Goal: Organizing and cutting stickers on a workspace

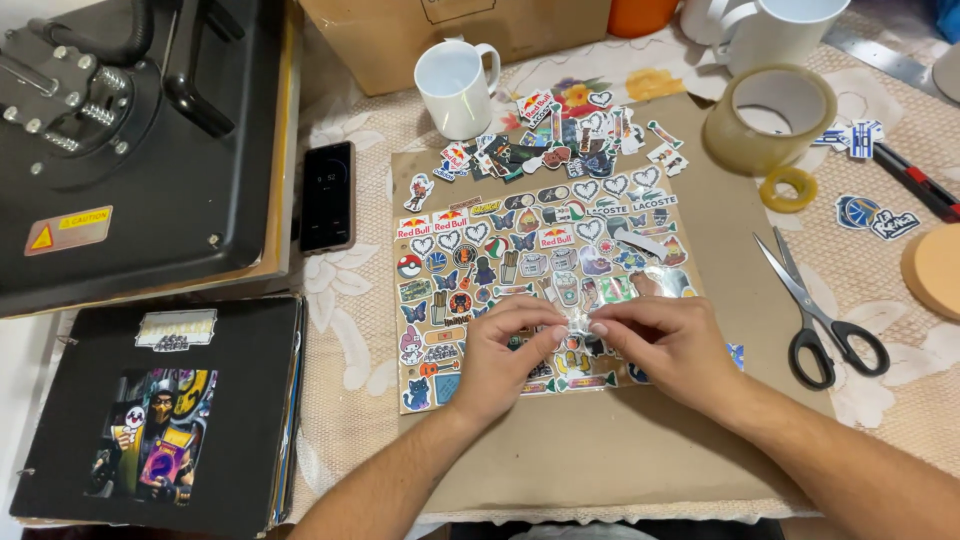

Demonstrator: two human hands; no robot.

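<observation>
Both hands pinch one small clear sticker (573,322): left hand (500,358), right hand (668,345), fingers closed on it. It might tear or curl if pulled too hard off the sticker sheet (470,290).

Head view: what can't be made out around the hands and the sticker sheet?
- What the left hand and right hand pinch: tiny, covered by fingertips.
- Sticker sheet lower middle: hidden under both hands.
- Heat press: cut off by the top and left edges.
- Phone screen: too small to make out.
</observation>
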